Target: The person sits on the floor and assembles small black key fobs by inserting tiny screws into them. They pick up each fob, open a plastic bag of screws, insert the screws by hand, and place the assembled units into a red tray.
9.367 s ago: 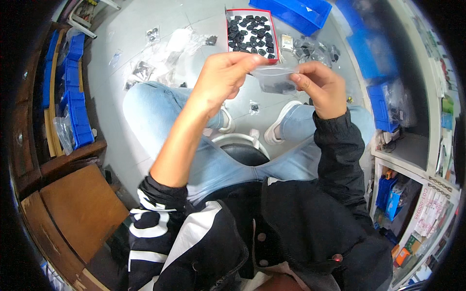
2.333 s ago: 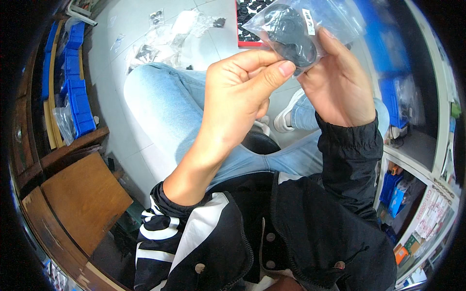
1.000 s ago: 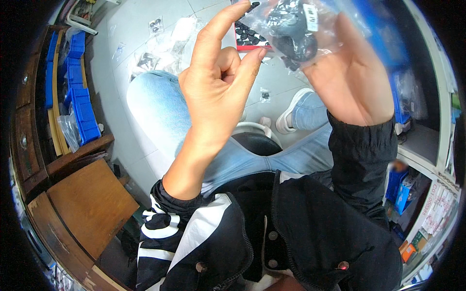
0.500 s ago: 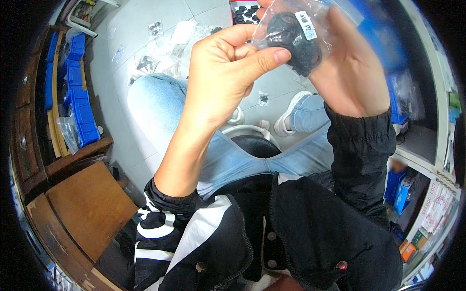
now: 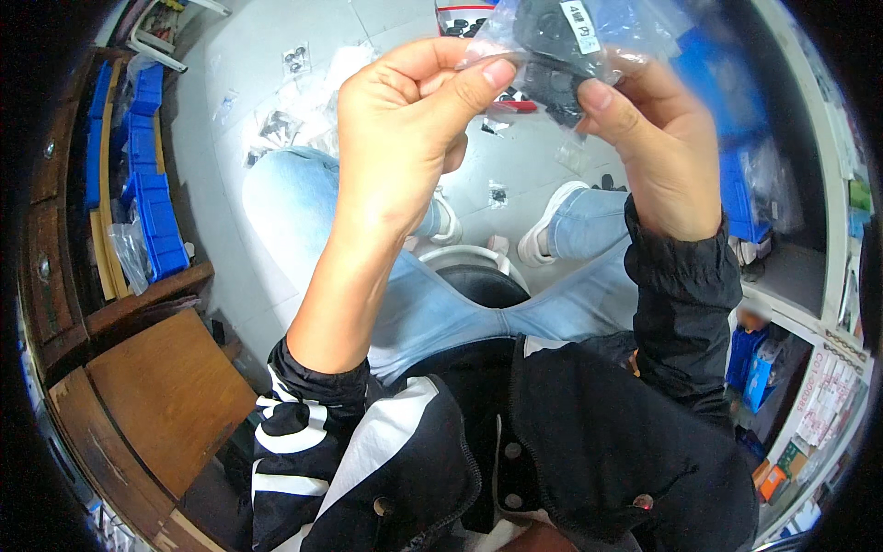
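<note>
A clear plastic bag (image 5: 550,69) of flat black parts, with a small white label on its front, is held up at the top of the view. My left hand (image 5: 409,120) pinches its left edge between thumb and forefinger. On the other side, my right hand (image 5: 658,133) grips its lower right part, the thumb lying over the front. The parts inside look dark and rounded, but their exact kind cannot be made out. Behind the bag, partly hidden, a red-rimmed tray (image 5: 466,11) holds several small black pieces.
Several small bags (image 5: 294,115) lie on the grey tiled floor at the far left, with another small bag (image 5: 498,194) between my feet. Blue bins (image 5: 158,225) stand on the left shelf, and more blue bins (image 5: 743,184) on the right. A wooden board (image 5: 175,396) is at lower left.
The bag has risen slightly toward the top edge. My right hand has turned and come down, from an open palm behind the bag to a thumb grip on its front. My left hand shifted slightly left.
</note>
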Demonstrator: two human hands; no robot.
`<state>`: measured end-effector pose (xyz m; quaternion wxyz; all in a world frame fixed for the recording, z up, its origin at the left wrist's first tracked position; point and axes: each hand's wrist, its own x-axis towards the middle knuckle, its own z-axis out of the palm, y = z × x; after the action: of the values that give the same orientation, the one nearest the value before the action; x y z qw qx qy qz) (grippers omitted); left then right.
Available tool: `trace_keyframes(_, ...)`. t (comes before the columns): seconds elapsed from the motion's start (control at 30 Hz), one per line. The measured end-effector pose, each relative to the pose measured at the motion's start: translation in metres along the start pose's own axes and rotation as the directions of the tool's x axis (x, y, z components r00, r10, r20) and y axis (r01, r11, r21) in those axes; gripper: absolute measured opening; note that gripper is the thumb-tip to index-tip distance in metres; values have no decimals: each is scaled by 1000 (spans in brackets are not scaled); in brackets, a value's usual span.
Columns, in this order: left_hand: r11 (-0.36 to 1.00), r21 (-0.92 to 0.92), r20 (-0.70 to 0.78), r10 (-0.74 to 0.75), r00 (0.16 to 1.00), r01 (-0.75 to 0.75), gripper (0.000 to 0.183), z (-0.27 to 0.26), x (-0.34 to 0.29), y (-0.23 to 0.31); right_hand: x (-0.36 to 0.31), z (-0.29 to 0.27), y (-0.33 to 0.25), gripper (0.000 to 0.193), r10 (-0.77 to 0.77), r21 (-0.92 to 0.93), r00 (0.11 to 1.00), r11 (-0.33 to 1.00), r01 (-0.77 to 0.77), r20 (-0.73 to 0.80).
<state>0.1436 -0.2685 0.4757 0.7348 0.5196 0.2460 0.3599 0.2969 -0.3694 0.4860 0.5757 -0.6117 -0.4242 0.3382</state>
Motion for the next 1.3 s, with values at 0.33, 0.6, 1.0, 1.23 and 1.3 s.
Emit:
trace_keyframes(0.33,993,-104,105,-40,994,51,17,2,-4,1,1,5,-7,32,-22,173,998,984,31,-51)
trace_keyframes(0.6,992,-114,89,-46,995,56,18,9,-6,3,0,10,-16,28,-42,160,996,986,54,-79)
trace_keyframes(1.0,988,-108,74,120,990,-111,12,18,-9,0,-6,18,-19,31,-140,47,989,989,139,38)
trace_keyframes(1.23,997,-67,139,-30,990,40,14,12,-10,6,-5,19,-18,30,-33,160,999,986,34,-4)
trace_keyframes(1.3,999,-13,133,-27,991,29,14,10,-12,7,-6,19,-16,29,-30,223,999,974,38,-36)
